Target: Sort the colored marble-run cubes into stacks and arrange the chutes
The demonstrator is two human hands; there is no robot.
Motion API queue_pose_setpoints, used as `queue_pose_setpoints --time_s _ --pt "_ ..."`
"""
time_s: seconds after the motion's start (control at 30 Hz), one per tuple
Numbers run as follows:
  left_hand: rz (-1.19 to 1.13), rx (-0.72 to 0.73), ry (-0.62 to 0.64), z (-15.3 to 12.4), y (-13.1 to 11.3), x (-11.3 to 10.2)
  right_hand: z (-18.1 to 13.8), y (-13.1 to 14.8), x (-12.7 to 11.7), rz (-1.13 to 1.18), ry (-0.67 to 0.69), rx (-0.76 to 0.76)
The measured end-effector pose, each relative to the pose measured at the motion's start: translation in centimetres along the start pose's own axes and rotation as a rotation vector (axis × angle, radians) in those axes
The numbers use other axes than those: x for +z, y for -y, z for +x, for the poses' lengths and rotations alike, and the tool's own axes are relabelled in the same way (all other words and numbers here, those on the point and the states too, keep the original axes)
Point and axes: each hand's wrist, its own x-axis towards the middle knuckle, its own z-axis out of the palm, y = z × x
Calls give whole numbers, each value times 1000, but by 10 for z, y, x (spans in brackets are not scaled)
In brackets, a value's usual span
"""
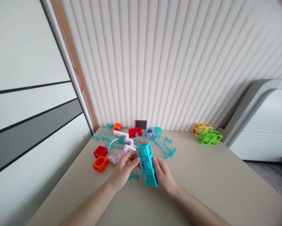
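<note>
Both of my hands hold a tall teal lattice tower (pixel 147 164) of stacked open cubes, tilted slightly above the beige table (pixel 202 182). My left hand (pixel 124 169) grips its upper left side with fingers curled. My right hand (pixel 163 175) wraps the lower right side. An orange piece (pixel 141 143) shows at the tower's top. A pale purple zigzag track (pixel 123 146) lies just behind my left hand. A small clear teal piece (pixel 133 175) rests on the table between my hands.
Orange cube (pixel 100 164) and red cube (pixel 100 151) sit at the left. Clear teal curved tracks (pixel 165 146), a red block (pixel 135 132) and a blue piece (pixel 149 132) lie by the ribbed wall. Yellow cube frame (pixel 201 128) and green cube frame (pixel 210 137) stand at the far right.
</note>
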Motion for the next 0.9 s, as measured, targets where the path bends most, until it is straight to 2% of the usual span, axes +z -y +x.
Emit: queue_pose_setpoints --time_s 0.47,0.9 --pt "92 63 5 -1 3 -4 -5 3 -1 -82 35 -61" --pt "126 195 63 -2 2 1 -2 2 -5 -217 -4 -329"
